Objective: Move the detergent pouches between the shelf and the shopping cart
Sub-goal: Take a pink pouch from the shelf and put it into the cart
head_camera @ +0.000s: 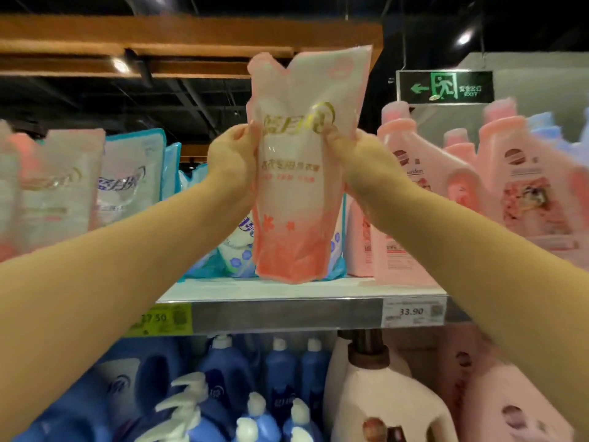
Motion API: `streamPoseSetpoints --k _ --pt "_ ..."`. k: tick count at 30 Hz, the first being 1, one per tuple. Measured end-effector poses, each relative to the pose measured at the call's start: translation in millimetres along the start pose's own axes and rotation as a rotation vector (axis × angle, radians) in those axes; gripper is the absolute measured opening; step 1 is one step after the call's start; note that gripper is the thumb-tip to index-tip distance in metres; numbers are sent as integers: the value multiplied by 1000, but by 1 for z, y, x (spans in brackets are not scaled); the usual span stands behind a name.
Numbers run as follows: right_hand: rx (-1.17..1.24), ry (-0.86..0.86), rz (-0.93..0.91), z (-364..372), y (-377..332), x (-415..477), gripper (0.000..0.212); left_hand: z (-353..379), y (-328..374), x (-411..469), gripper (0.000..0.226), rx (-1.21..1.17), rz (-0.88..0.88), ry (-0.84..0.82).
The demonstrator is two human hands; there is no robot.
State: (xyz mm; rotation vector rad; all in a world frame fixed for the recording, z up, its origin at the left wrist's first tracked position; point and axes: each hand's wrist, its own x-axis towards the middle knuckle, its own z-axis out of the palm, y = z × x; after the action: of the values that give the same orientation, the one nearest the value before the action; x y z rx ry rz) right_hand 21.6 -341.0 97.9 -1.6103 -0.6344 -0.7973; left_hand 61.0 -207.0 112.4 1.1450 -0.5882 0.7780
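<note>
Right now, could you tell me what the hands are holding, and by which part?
Both hands, left and right, grip the pink detergent pouch by its side edges, around mid-height.

Grey-fronted store shelf (287, 314), pink-and-white detergent pouches (60, 186) upright at far left, blue-edged pouches (132, 177) just beside them toward centre, pink bottles (516, 186) crowding the right, yellow price tag (165, 319) and white price tag (412, 311) on the near edge.

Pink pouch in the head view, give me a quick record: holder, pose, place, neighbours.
item: pink pouch
holder: left hand and right hand grip its sides
pose: upright
place: bottom edge at the front of the shelf; contact unclear
behind: blue pouch
right: pink bottles
</note>
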Motion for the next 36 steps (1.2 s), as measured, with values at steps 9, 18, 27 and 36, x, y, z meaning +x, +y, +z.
streamPoseSetpoints --k 9,18,27,36 --pt "16 86 50 -22 -86 -101 21 2 75 -94 23 -30 -82 -88" --pt "1 318 327 -58 -129 -240 23 6 120 -235 23 -75 -250 -198" --pt "-134 432 398 -176 -179 -387 25 73 153 -370 26 -65 -320 -509" --pt "-422 604 585 -400 -256 -540 27 266 190 -547 23 -180 -418 -813"
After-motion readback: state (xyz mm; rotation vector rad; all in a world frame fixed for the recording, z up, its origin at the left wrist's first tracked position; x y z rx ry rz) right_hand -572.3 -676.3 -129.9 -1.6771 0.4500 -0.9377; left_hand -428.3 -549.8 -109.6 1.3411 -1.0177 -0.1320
